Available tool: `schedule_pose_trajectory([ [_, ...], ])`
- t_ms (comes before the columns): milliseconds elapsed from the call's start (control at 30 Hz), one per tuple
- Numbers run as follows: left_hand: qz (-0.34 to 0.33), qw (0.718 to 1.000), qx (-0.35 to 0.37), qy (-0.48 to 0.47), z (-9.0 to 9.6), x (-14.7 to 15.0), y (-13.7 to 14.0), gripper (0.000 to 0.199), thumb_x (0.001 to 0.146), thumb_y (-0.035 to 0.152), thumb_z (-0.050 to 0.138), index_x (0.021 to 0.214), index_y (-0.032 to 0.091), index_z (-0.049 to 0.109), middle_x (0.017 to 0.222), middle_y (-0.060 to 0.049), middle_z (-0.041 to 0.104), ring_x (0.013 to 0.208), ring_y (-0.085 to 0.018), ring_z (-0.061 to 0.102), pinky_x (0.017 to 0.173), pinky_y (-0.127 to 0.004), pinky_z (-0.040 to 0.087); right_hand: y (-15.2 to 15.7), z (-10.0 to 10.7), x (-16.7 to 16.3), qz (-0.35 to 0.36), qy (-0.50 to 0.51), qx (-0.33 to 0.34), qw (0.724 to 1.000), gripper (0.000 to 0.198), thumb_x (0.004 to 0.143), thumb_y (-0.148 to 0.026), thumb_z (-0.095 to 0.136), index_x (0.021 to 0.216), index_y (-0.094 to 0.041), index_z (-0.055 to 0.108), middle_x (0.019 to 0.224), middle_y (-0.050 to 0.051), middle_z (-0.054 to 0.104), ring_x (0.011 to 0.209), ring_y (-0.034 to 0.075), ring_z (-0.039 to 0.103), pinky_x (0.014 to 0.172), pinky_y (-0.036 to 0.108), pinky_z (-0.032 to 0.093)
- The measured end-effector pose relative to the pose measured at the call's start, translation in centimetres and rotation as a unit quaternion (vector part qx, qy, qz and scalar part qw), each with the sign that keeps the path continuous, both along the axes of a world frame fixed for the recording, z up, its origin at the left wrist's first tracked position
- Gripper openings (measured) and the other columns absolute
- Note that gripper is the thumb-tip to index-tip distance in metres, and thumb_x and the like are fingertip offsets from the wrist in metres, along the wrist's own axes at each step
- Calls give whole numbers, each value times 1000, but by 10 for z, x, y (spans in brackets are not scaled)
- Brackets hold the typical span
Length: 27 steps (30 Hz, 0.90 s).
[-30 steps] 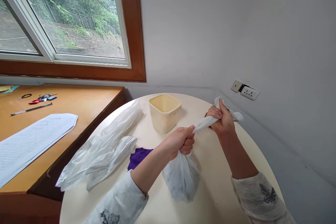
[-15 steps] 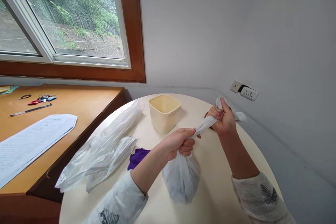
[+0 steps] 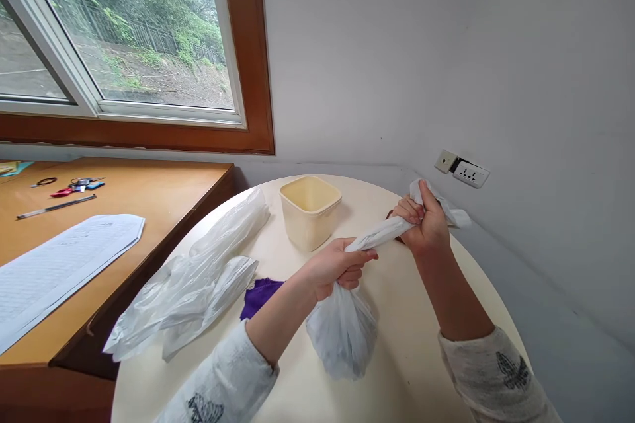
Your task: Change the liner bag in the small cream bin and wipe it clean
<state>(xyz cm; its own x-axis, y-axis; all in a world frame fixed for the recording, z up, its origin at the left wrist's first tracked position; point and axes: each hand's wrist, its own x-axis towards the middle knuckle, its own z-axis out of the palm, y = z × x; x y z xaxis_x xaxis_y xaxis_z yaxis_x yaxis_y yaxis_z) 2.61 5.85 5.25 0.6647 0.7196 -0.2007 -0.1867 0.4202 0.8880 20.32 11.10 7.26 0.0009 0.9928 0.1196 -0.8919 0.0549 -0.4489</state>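
Nearest to me, the left sleeve (image 3: pixel 218 377) and right sleeve (image 3: pixel 496 373) run off the bottom edge. Just below the left hand (image 3: pixel 342 268) I see the rounded body of a white plastic bag (image 3: pixel 342 340). It is plump, and greyish patches show through the thin film, but I can't make out what is inside, nor whether its underside touches the round table (image 3: pixel 421 370).

My left hand grips the bag's neck, fingers curled tight around it. From there the plastic runs as a rope to the right hand (image 3: pixel 421 221), higher and farther off, which is clenched around the other end; a loose tail sticks out past its far side. A brown edge (image 3: pixel 389 215) peeks out behind that hand, too covered for me to name.

To the left of the left hand, its forearm partly hides a purple cloth (image 3: pixel 260 297); farther left lies a crumpled, flattish white bag (image 3: pixel 198 277). Beyond the left hand stands an upright cream container (image 3: pixel 307 231), open-topped, its inner walls visible but its floor hard for me to read.

Well to the left, on the wooden desk (image 3: pixel 173 185), are papers (image 3: pixel 69 268), cut off at the edge, with writing too faint to read, a pen (image 3: pixel 55 207) and a small cluster of keys (image 3: pixel 82 185). Wall sockets (image 3: pixel 471 174) sit beyond the right hand, and the window (image 3: pixel 149 33) is farthest, cropped above.
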Motion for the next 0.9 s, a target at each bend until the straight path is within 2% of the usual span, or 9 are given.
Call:
schedule_pose_trajectory([
  [133, -8, 1000, 4, 4, 1, 0, 0, 18, 71, 24, 66, 71, 17, 49, 43, 12, 19, 40, -3, 11, 40, -21, 9, -1, 2, 0, -2, -6, 8, 1000, 46, 73, -23, 69, 53, -19, 28, 40, -12, 20, 32, 0, 22, 29, 10, 30],
  [467, -13, 999, 23, 20, 6, 2, -3, 42, 66, 25, 73, 58, 19, 32, 42, 13, 20, 38, -2, 13, 41, -23, 8, -3, 4, -2, 7, 12, -1, 1000, 42, 78, -23, 64, 54, -19, 30, 41, -12, 18, 31, 1, 23, 29, 11, 30],
  [900, -58, 997, 47, 30, 2, 0, -3, 33, 65, 25, 73, 57, 16, 43, 46, 11, 27, 40, -2, 17, 42, -23, 9, -4, 6, -3, -1, -4, 4, 1000, 45, 74, -23, 68, 55, -19, 28, 42, -12, 18, 31, 0, 24, 29, 10, 31],
])
